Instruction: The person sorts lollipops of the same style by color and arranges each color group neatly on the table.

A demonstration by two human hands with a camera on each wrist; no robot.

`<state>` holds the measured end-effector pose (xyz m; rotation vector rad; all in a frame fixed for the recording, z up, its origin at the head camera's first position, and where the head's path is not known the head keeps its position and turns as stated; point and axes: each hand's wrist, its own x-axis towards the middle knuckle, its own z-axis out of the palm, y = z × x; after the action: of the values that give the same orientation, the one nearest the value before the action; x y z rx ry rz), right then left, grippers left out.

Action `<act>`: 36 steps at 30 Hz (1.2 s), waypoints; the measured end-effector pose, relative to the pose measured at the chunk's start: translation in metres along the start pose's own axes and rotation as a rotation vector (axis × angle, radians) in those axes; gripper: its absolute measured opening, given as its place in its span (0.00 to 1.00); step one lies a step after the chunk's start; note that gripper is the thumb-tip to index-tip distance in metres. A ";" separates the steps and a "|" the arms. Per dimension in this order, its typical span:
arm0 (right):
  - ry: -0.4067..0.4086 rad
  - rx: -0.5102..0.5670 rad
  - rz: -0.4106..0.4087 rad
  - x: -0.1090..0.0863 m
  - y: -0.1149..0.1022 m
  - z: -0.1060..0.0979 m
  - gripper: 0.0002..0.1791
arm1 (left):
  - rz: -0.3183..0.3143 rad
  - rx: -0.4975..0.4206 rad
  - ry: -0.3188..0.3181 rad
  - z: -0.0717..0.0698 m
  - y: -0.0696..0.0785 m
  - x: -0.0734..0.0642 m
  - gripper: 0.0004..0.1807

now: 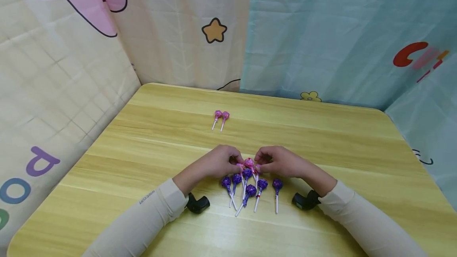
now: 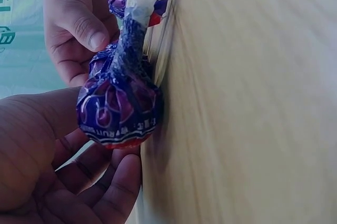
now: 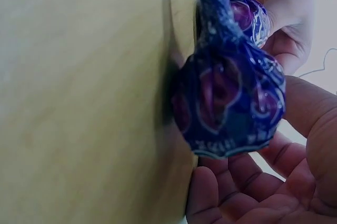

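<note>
In the head view my left hand [image 1: 222, 161] pinches a pink lollipop [image 1: 240, 167] between thumb and forefinger, at the far left of a cluster. Across from it, my right hand [image 1: 283, 162] pinches another pink lollipop [image 1: 258, 167]. A third pink lollipop [image 1: 249, 163] lies between the two. Several purple lollipops lie closer to the body, among them one in the middle [image 1: 251, 190] and one apart on the right [image 1: 277, 184]. Large in front of the fingers in the left wrist view is a purple lollipop [image 2: 120, 109]; another purple lollipop [image 3: 231, 100] partly hides the right fingers.
Two pink lollipops [image 1: 221, 115] lie side by side farther back on the wooden table [image 1: 321, 138]. Printed curtains [image 1: 303, 31] stand behind the table's back edge. Black wrist devices [image 1: 197, 204] sit under both forearms, low over the tabletop.
</note>
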<state>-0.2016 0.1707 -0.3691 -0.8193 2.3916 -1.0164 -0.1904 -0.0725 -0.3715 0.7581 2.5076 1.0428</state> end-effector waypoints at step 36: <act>-0.052 -0.036 -0.001 0.004 -0.001 -0.005 0.03 | -0.005 0.019 0.015 0.001 -0.001 0.000 0.02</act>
<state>-0.2069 0.1701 -0.3661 -0.8500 2.3722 -0.9432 -0.1902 -0.0725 -0.3734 0.7512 2.5339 1.0280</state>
